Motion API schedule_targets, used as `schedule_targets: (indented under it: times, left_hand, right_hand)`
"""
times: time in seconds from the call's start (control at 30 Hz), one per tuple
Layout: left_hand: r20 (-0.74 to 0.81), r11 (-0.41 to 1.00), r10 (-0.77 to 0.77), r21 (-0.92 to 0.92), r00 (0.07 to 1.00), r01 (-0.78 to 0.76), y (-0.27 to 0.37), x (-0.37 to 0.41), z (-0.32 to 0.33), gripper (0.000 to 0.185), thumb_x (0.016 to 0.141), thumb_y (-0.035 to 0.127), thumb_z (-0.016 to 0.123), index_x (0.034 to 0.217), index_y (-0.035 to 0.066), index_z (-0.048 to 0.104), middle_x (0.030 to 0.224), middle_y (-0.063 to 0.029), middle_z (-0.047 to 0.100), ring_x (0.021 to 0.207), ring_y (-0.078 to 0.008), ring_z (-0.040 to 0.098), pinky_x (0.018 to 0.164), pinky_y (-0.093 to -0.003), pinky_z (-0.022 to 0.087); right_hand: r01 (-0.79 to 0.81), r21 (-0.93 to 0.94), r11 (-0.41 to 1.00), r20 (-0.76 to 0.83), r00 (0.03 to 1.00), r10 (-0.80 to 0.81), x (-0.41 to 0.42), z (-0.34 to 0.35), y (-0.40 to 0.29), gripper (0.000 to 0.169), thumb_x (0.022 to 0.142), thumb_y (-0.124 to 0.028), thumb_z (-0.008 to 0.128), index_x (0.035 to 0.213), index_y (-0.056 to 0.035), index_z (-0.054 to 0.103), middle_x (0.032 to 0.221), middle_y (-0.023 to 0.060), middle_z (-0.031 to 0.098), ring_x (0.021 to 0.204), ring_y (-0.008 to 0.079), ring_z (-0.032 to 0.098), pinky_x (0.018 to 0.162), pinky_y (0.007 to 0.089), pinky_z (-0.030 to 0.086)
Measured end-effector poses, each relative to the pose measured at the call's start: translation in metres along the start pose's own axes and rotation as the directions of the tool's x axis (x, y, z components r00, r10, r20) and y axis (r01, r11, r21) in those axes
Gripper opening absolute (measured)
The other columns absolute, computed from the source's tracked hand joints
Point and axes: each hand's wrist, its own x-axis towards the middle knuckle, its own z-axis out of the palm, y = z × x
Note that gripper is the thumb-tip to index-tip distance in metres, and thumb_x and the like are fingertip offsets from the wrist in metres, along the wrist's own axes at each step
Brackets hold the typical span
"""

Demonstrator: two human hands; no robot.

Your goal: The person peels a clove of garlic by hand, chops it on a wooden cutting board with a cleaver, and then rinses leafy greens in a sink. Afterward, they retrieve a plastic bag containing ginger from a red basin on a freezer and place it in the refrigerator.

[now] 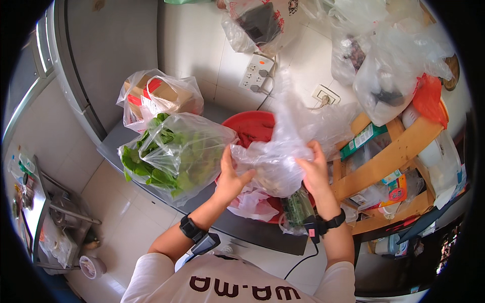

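A translucent plastic bag (282,172) hangs between my two hands over a red plastic basin (248,121). My left hand (233,176) pinches the bag's left side; my right hand (314,168) grips its right side. Something pale shows faintly in the bag's lower part. In the basin lie red items that I cannot make out and a pinkish plastic bag (254,206). A wrapped green bundle (297,208) rests at the basin's lower right edge. Left of my left hand, a clear bag of leafy green vegetables (178,151) lies on the dark grey surface (265,236).
Behind the greens stands a bagged cardboard box (155,94). A power strip (257,72) and a wall socket (326,95) with cords are on the tiled wall. At right are a wooden rack (390,157) with packages and hanging plastic bags (390,72).
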Motion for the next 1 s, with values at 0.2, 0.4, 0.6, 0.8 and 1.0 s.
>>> schedule_targets:
  times: [0.2,0.4,0.6,0.8,1.0]
  left_hand:
    - [0.259,0.986,-0.055,-0.139,0.964,0.093,0.042,-0.001,-0.012,0.051,0.09,0.018,0.067,0.132,-0.001,0.044,0.118,-0.0085,0.058,0.107,-0.0168,0.055,0.095,-0.0324,0.043]
    - [0.223,0.906,-0.307,-0.229,0.925,0.356,0.074,-0.005,-0.037,0.027,0.095,0.015,0.058,0.118,0.001,0.06,0.11,-0.007,0.065,0.098,-0.0152,0.062,0.087,-0.0302,0.051]
    - [0.392,0.963,-0.178,-0.118,0.903,0.242,0.099,-0.001,-0.037,0.033,0.092,0.013,0.061,0.122,0.0,0.058,0.111,-0.0047,0.064,0.102,-0.0146,0.058,0.093,-0.029,0.044]
    - [0.227,0.997,0.017,0.069,0.974,-0.034,0.101,0.008,-0.051,0.047,0.088,0.011,0.066,0.13,0.002,0.046,0.116,-0.0064,0.059,0.101,-0.013,0.055,0.088,-0.0288,0.045]
    - [0.166,0.821,0.094,0.545,0.982,-0.171,0.11,0.014,-0.049,0.043,0.085,0.01,0.068,0.125,0.002,0.052,0.117,-0.0088,0.055,0.096,-0.0144,0.056,0.086,-0.0295,0.047]
  right_hand:
    - [0.314,-0.546,0.776,0.463,0.886,-0.032,-0.042,0.035,0.005,0.06,0.075,-0.001,0.072,0.129,-0.0045,0.045,0.11,0.0063,0.058,0.105,0.0168,0.056,0.094,0.0301,0.043]
    - [0.105,-0.382,0.918,0.169,0.985,-0.042,-0.043,-0.002,-0.008,0.065,0.082,-0.015,0.075,0.135,-0.0041,0.04,0.086,0.0025,0.058,0.071,0.0081,0.054,0.067,0.022,0.046]
    - [0.415,-0.673,0.613,0.339,0.909,-0.243,-0.022,-0.007,-0.02,0.017,0.082,-0.009,0.072,0.094,-0.0008,0.064,0.074,-0.0015,0.053,0.069,0.0075,0.052,0.06,0.0234,0.043]
    - [0.365,-0.626,0.689,0.287,0.929,-0.232,-0.016,-0.031,-0.074,0.019,0.09,-0.011,0.065,0.105,-0.0008,0.063,0.093,0.0059,0.062,0.086,0.0123,0.058,0.073,0.0267,0.049]
    - [0.082,-0.458,0.885,0.66,0.698,0.277,-0.027,-0.054,-0.08,0.045,0.09,-0.036,0.067,0.118,-0.0033,0.056,0.111,0.0091,0.063,0.102,0.0162,0.06,0.085,0.0316,0.049]
